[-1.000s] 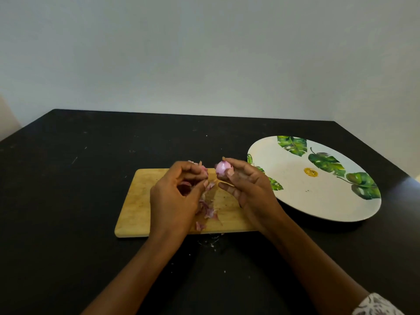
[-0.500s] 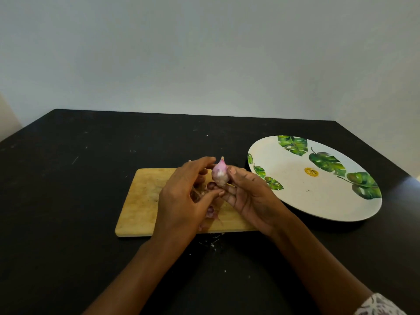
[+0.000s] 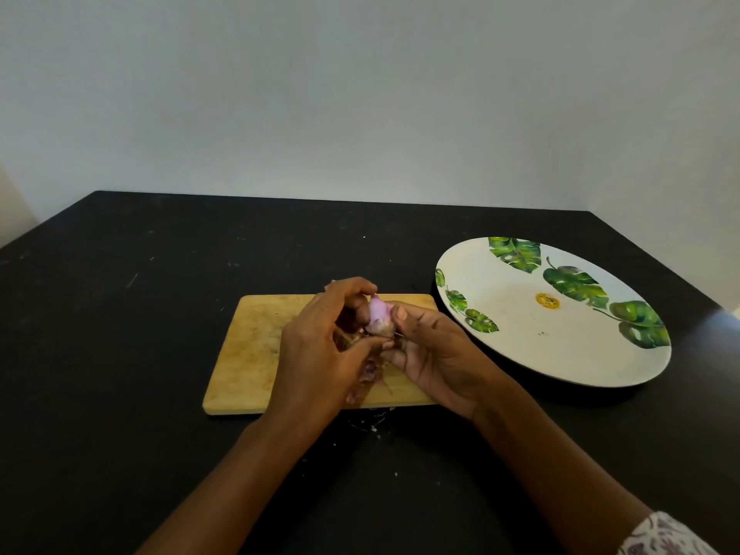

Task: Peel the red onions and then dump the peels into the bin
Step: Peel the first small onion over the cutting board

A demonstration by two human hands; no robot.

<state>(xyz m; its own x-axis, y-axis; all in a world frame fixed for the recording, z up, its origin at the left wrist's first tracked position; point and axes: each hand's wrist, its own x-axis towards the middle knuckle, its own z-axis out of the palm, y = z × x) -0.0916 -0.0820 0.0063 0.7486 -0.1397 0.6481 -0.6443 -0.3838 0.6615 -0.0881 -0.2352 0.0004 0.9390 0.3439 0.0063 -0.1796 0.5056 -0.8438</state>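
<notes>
My right grip pinches a small red onion above the wooden cutting board. My left grip curls round its other side, fingertips on the skin. Loose peels lie on the board beneath. A leaf-printed plate sits just beside the board on the black tabletop.

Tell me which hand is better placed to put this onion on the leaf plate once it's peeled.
Probably the right. The right hand holds the onion and is nearer the plate, which sits on that side; the left hand pinches it from the far side.
</notes>
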